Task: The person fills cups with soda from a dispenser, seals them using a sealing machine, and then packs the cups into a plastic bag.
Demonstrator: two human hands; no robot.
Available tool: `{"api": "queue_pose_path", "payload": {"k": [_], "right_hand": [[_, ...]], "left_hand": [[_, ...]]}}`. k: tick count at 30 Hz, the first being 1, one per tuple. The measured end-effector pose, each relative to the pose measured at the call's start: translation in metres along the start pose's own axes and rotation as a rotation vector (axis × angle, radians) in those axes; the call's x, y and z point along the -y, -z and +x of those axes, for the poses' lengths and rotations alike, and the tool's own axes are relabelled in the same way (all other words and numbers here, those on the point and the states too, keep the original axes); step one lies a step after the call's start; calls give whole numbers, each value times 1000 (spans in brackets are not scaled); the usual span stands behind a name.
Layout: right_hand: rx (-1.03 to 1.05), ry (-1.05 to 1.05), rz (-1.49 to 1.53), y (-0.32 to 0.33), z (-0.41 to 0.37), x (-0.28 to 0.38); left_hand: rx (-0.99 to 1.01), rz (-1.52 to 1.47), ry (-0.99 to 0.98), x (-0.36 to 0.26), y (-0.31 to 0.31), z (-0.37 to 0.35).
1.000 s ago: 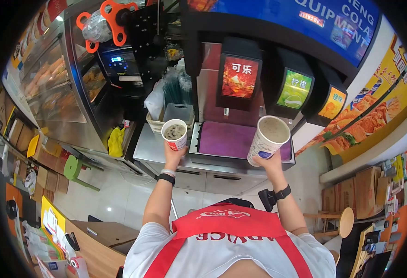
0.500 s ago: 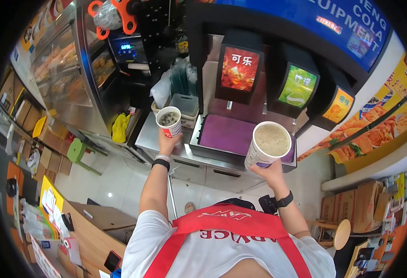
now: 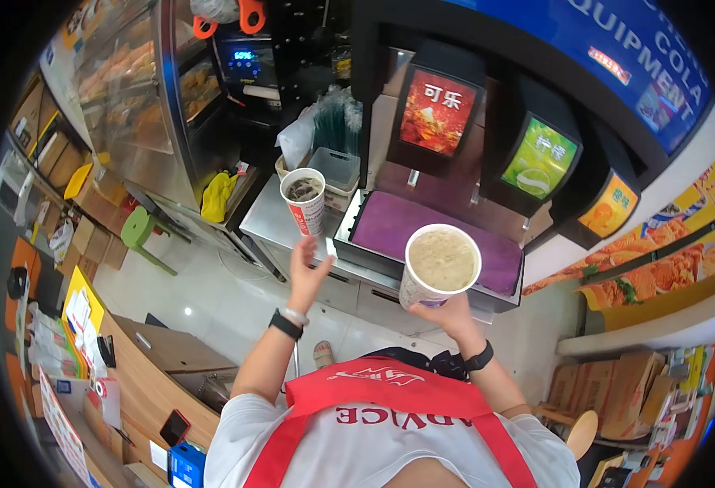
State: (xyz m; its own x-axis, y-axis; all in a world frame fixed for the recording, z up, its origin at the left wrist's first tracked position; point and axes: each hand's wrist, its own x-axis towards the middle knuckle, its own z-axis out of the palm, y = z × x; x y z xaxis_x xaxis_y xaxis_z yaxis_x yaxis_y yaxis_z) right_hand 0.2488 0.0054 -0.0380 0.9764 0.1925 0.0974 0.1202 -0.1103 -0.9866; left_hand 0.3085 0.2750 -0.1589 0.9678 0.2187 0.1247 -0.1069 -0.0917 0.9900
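A red and white paper cup (image 3: 307,213) of dark iced drink stands on the steel counter (image 3: 261,213), left of the drink dispenser. Just in front of it is my left hand (image 3: 308,264), fingers apart and holding nothing. My right hand (image 3: 445,315) grips a larger white paper cup (image 3: 421,281) filled with a pale, foamy drink. This cup is above the front edge of the purple drip tray (image 3: 386,226). Part of my right hand's fingers is hidden behind the cup.
Dispenser heads with red (image 3: 435,112), green (image 3: 539,157) and orange (image 3: 608,205) labels hang over the tray. A clear plastic container (image 3: 334,168) sits behind the small cup. A glass food cabinet (image 3: 121,89) is at left, and a green stool (image 3: 142,230) stands on the floor.
My left hand has let go of the small cup and drawn back toward me. The large cup in my right hand has moved left and closer. The camera view has shifted.
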Motion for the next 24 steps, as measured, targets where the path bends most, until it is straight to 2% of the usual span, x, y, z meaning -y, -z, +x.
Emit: {"api": "queue_pose_path", "payload": {"k": [4,5,7,8,10,12,14,16,17,19,20,21,24], "right_hand": [[101,21,-7,-25,15,-2],[126,12,2,-35,19,1],[157,5,13,-60,25,3],[177,14,53,-72,29,4],[196,26,89,-95,37,7],[232,82,-16,-122,46,9],[290,56,-32,-147,58,14],[344,32,-56,-169,70,22],[392,85,-121,-179,76,29],[431,152,-199,-198,91,39],[427,122,-85,-208,96,42],[422,94,31,-218,102,47],[432,78,44,-245,113,72]], "left_hand": [[401,-93,-164,-90,-19,-41],[390,-86,-156,-106,-19,-45],[458,-123,-298,-126,-15,-46],[450,-123,-301,-127,-10,-44],[432,-128,-181,-127,5,-39],[392,-130,-152,-119,26,-33],[383,-264,-87,-102,51,-21],[384,-174,-113,-97,86,-8],[380,-89,-139,-94,103,-1],[367,-150,-128,-88,132,10],[352,-202,-98,-87,146,15],[328,-113,-182,-88,159,21],[337,-168,-160,-87,189,30]]}}
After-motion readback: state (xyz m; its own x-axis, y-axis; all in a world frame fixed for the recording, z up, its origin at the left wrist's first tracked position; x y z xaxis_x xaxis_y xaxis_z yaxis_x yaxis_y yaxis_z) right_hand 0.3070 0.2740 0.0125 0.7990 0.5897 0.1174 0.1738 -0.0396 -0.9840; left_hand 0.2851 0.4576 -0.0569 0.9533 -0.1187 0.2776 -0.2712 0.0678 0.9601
